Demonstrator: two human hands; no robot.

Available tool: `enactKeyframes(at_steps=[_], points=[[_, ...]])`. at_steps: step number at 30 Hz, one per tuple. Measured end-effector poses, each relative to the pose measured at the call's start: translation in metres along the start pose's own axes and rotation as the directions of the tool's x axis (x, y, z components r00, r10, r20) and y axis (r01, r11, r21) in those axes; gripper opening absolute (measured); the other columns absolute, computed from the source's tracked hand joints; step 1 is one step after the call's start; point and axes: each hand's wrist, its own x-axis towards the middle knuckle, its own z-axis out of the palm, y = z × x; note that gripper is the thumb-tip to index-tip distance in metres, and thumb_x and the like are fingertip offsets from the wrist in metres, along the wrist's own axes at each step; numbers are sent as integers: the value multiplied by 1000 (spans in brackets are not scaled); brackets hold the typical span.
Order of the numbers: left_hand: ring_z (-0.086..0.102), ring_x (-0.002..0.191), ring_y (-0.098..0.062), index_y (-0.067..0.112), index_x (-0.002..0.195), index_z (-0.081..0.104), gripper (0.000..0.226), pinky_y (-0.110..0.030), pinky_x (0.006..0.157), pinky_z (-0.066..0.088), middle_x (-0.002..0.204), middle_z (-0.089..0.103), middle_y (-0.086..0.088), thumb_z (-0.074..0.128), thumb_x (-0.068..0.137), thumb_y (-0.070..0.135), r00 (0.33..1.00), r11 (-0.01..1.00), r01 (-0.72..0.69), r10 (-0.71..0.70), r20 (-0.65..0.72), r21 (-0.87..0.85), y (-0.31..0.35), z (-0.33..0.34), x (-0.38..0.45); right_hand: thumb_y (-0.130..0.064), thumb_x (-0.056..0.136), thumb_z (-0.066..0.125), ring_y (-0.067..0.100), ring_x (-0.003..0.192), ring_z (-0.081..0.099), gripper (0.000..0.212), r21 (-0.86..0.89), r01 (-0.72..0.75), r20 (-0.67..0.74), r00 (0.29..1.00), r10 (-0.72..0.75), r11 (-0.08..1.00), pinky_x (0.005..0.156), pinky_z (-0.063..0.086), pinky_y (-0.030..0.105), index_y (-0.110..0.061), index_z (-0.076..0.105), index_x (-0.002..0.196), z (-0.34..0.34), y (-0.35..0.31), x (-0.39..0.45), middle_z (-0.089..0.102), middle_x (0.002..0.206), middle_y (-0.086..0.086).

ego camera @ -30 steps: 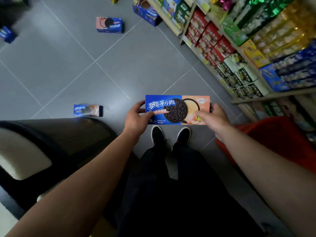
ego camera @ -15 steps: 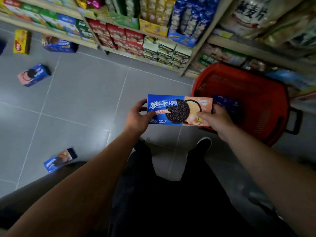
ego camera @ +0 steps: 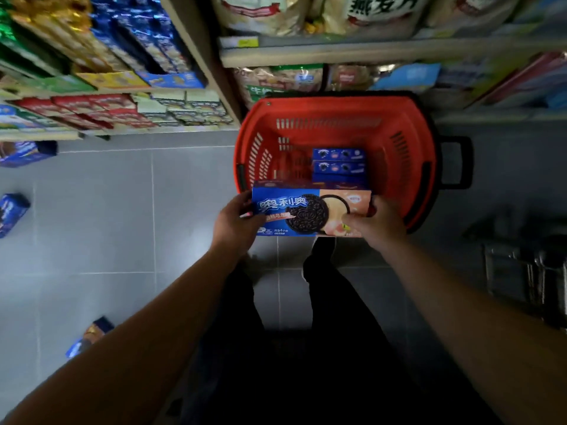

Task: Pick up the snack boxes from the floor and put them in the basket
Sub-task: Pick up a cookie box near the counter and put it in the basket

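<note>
Holding position above the near rim of the basket [ego camera: 425, 191], the cookie box [ego camera: 310, 211] is level, printed face up, gripped at both short ends. Head view, the only view supplied:

Left hand [ego camera: 234, 223]: thumb curled onto the blue end of the top face, the remaining fingers wrapped round the left edge and out of sight beneath. Right hand [ego camera: 376, 223]: thumb pressed on the peach-coloured end near the front corner, fingers curled round the right edge and under. Both hands grasp the box; neither is slack.

The box is a flat rectangular carton, glossy printed card, blue on the left half and peach on the right, with a dark embossed sandwich cookie pictured at centre and white lettering. Its far long edge overlaps the basket's near rim in the picture; whether it touches the rim cannot be told.

The basket is red moulded plastic, oval, with slotted vent walls and a black handle [ego camera: 455, 162] folded out to the right. Inside lie two blue boxes [ego camera: 339, 162], side by side, touching, near the middle of the floor.

Grey smooth floor tiles [ego camera: 107, 225] with pale grout lines carry further boxes: one [ego camera: 12, 214] at far left, one [ego camera: 90, 335] at lower left, tilted. Shelving [ego camera: 122, 96] behind holds stacked cartons and foil bags, blurred.
</note>
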Motion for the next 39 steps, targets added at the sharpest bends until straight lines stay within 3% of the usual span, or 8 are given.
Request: enactKeyframes(at_steps=[8,11,16,19,24,27,35,39], points=[[72,85,-18,24,105,58,23,-47,83,59,96,71,4,65,85,35,988,992,126,-126,84,7,19,87,72,-11,79,75,9,81,61,22,79,-96,15,995,95,992,68,41,20,-22,61,91,-27,48,85,64,87,-11],[70,93,-27,28,94,58,35,-55,86,56,99,70,-3,55,76,57,979,984,173,-178,104,50,4,115,118,-19,79,75,9,89,66,26,108,-118,21,993,116,987,73,47,22,-24,68,103,-20,68,127,70,93,-11],[69,89,-31,28,87,56,25,-57,80,56,91,68,-1,58,78,52,979,971,166,-183,86,172,-46,162,201,-24,86,70,2,76,57,12,52,-179,46,983,177,982,70,44,25,-32,61,86,12,124,197,61,82,-17],[68,82,-25,27,93,58,28,-48,77,58,92,70,-1,62,77,49,973,954,177,-206,100,243,-84,191,244,-33,86,72,12,85,57,31,-19,-274,35,961,274,962,75,39,27,-20,60,112,35,165,246,61,99,-6],[64,74,-8,20,115,60,32,-22,55,46,96,69,3,65,90,39,940,914,176,-267,214,365,-142,225,301,-34,80,74,26,97,62,45,-181,-412,105,895,434,893,76,44,31,-11,63,117,70,218,318,65,114,9],[63,94,-13,20,124,58,41,-24,65,46,114,66,1,65,89,40,920,887,190,-311,239,420,-167,240,327,-27,86,70,31,111,58,49,-225,-465,128,857,499,856,87,43,32,-7,57,128,81,233,351,58,127,15],[57,106,-14,16,127,56,39,-34,90,49,120,60,1,60,93,35,889,842,172,-357,288,512,-190,250,349,-28,86,71,19,98,53,25,-232,-460,144,855,498,857,82,41,33,-26,56,105,78,245,381,59,115,1],[54,109,-11,23,129,54,40,-26,82,44,127,58,3,63,91,30,867,861,145,-349,357,488,-183,242,334,-12,84,73,18,93,54,32,-253,-428,203,854,480,868,81,41,31,-16,64,115,73,237,359,60,105,3]])
